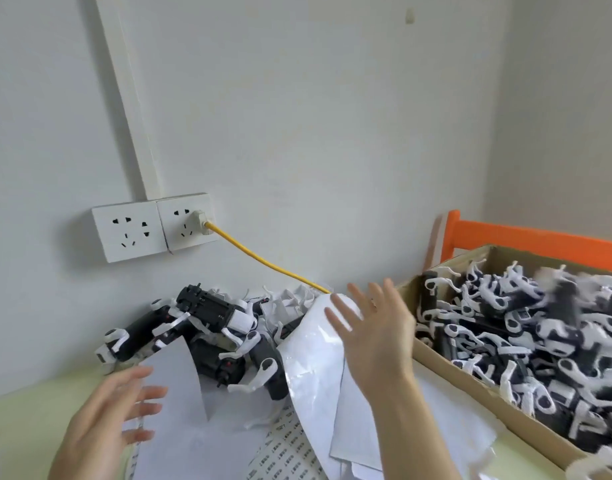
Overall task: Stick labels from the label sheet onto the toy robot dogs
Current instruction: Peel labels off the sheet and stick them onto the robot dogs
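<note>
A heap of black-and-white toy robot dogs lies against the wall on the pale green table. White backing sheets curl over the heap, and a label sheet printed with small labels lies flat under them near the front. My left hand hovers over a white sheet at the lower left, fingers spread, holding nothing. My right hand is raised above the curled sheets, fingers spread and empty. Both hands are motion-blurred.
A cardboard box at the right is filled with several more robot dogs. Behind it stands an orange chair back. Wall sockets hold a plug with a yellow cable running down behind the heap.
</note>
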Demonstrator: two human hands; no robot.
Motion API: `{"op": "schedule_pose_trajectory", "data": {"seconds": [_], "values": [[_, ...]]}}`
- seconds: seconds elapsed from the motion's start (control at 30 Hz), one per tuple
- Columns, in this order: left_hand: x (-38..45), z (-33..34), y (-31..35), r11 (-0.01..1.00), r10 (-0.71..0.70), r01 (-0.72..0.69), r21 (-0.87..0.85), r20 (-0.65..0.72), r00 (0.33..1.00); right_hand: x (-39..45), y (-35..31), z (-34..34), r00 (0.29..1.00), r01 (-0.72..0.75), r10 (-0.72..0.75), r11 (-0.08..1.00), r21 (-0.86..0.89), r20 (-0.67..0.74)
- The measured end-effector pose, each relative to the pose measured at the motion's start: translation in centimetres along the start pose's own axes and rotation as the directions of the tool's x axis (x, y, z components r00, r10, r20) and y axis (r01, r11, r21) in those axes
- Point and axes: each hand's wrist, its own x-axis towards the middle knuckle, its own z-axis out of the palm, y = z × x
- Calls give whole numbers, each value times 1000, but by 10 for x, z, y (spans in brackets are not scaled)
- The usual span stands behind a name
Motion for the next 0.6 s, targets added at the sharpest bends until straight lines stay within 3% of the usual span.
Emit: {"op": "schedule_pose_trajectory", "data": {"seconds": [0.13, 0.2, 0.23, 0.3, 0.37, 0.4, 0.6], "values": [[-1, -8, 4, 944, 96, -86, 317, -18, 995, -8, 36, 17, 994, -7, 52, 903, -430, 91], [6, -22, 10, 838, 161, -159, 523, 42, 986, -12, 49, 22, 985, 53, 55, 808, -587, 165], [13, -32, 13, 736, 192, -207, 644, 94, 977, -13, 55, 23, 979, 85, 57, 762, -642, 197], [32, -55, 21, 424, 156, -242, 873, 193, 969, -16, 64, 23, 965, 152, 65, 651, -743, 254], [53, -83, 33, 93, 29, -166, 982, 164, 986, -17, 71, 23, 951, 214, 76, 534, -818, 299], [63, -98, 40, -14, -29, -126, 992, 126, 992, -18, 74, 24, 946, 240, 74, 491, -837, 315], [106, -179, 65, -350, -306, 9, 937, -123, 944, -20, 79, 26, 937, 298, 45, 420, -857, 348]]}}
